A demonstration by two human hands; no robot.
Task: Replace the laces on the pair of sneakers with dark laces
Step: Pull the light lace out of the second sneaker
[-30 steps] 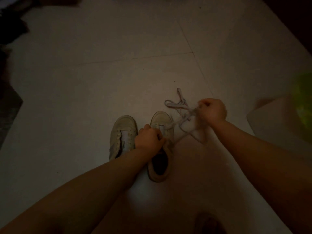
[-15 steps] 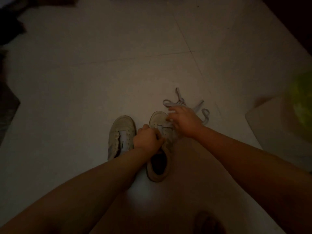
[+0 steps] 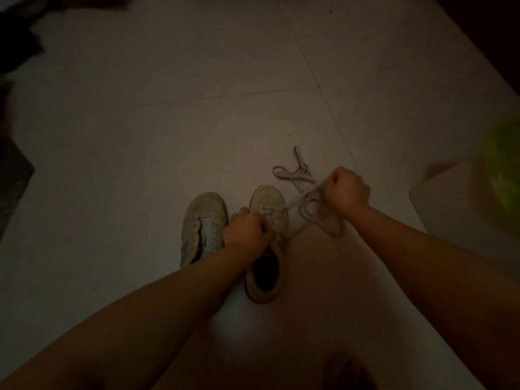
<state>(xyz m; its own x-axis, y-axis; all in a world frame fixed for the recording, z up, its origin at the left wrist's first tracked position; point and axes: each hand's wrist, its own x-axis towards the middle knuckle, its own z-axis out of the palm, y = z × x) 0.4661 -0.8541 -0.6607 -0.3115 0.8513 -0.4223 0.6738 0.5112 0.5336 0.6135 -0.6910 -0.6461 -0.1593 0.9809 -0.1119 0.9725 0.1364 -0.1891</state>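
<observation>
I see a pale tiled floor (image 3: 168, 122) with thin lines between the tiles. At my right edge sits a blurry green thing (image 3: 505, 175) above a pale box shape (image 3: 450, 209). Dark stuff (image 3: 17, 38) lies in the top left corner. A dark mat (image 3: 14, 181) lies at the left edge.

Dim light falls on a pale tiled floor (image 3: 197, 80) with thin grout lines. Dark clutter (image 3: 17, 43) sits at ten o'clock; a blurred green shape (image 3: 503, 175) at three o'clock.
</observation>
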